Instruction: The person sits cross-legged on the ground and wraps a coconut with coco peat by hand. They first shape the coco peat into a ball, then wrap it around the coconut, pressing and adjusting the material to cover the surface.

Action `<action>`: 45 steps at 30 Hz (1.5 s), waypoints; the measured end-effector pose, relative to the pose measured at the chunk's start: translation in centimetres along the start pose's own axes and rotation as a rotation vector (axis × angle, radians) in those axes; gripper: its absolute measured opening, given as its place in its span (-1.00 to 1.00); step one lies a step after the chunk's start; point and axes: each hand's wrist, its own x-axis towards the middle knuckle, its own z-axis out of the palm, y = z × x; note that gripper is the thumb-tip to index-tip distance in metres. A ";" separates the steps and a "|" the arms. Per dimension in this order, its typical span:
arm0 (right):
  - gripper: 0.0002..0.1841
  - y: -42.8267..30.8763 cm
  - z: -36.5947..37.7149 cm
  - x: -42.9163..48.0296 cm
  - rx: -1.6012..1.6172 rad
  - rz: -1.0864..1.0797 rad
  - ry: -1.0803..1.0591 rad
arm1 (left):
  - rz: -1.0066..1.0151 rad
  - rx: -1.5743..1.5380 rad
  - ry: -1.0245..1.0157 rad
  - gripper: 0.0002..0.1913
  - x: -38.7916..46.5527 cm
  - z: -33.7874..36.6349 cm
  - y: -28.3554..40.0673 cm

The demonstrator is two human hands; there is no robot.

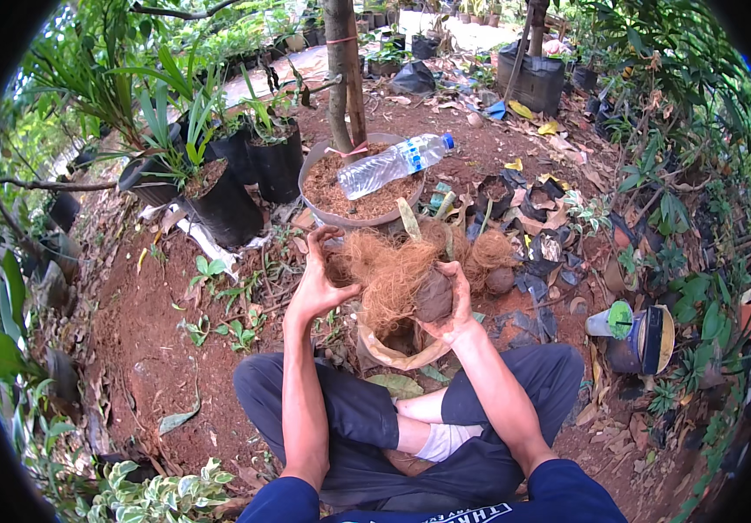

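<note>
My right hand point(450, 304) is closed around a dark brown ball of soil or clay point(434, 295). Loose orange-brown coconut fibre point(388, 268) lies against the ball's left side and spreads towards my left hand point(324, 274), whose thumb and fingers are spread apart at the fibre's left edge. Below the fibre stands a light-coloured bag point(391, 358) with its rim rolled down, in front of my crossed legs. Just beyond my right hand sit a fibre-wrapped bundle point(491, 250) and another brown ball point(500, 280).
Ahead, a round pot point(313, 206) holds a tree trunk, with a clear plastic bottle point(391, 167) lying across it. Black planter bags point(228, 208) stand at the left. At the right are a plastic cup with a green lid point(610, 320) and a bucket-like container point(630, 346).
</note>
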 end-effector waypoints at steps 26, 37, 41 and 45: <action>-0.47 -0.8 0.0 -0.5 0.012 -0.024 -0.020 | -0.192 0.370 0.002 -0.26 0.1 -1.7 -1.2; -0.48 1.5 -0.6 -0.3 -0.199 -0.038 0.060 | -0.004 0.305 -0.249 -0.42 0.5 0.5 1.1; -0.54 1.0 -1.2 0.2 -0.079 -0.004 0.028 | 0.038 0.207 -0.204 -0.44 1.0 0.2 1.6; -0.51 0.1 -0.8 -0.4 -0.052 -0.014 -0.067 | -0.063 0.320 -0.013 -0.47 0.4 -0.2 1.2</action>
